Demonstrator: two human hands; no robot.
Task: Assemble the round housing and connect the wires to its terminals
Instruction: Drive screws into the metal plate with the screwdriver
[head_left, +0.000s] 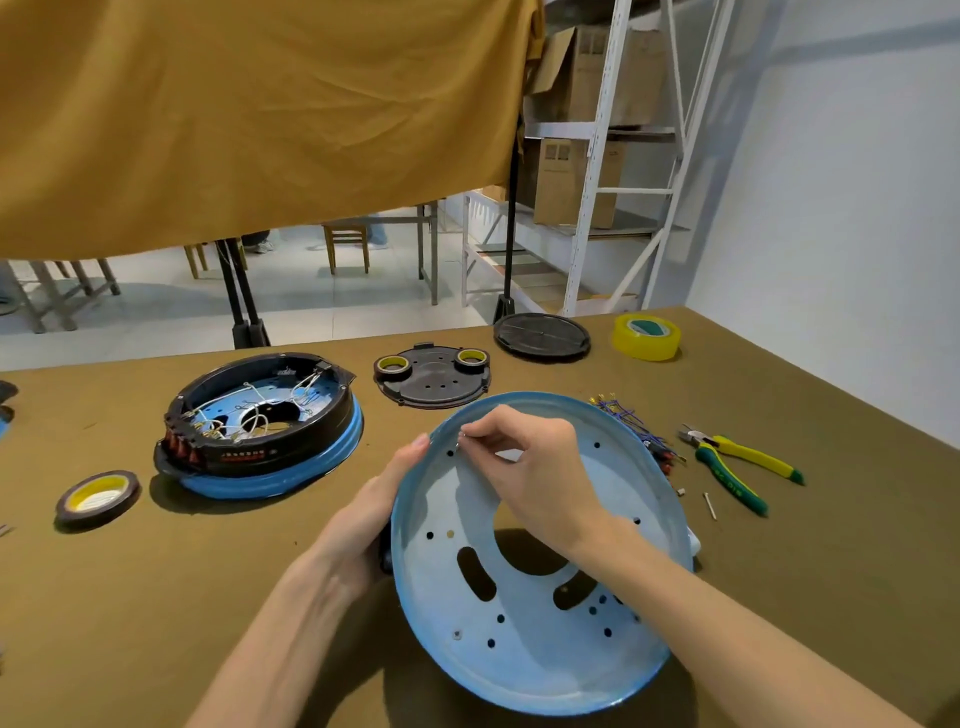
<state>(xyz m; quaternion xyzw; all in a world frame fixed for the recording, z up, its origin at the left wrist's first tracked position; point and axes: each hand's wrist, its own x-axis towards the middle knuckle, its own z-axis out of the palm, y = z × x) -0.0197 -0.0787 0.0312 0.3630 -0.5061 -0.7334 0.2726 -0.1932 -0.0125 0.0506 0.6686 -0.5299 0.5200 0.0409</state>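
So the left hand (382, 512) grips the tilted blue housing pan (524, 649) by its rim over the desk (156, 597), while the right hand (524, 457) pinches a tiny screw (459, 440) at a hole. Looks like fastening; next it needs seating straight.

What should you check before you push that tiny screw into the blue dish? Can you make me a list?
1. Blue dish held steady: ok, the left hand grips its left rim and it is tilted up toward the camera.
2. Small screw in the fingers: ok, the right hand pinches it.
3. Screw tip lined up with a hole: cannot tell, too small to see, though it sits near the holes by the upper rim.
4. Spare screw ready: ok, it lies on the table beside the pliers.
5. Wires out of the way: ok, they lie behind the dish.
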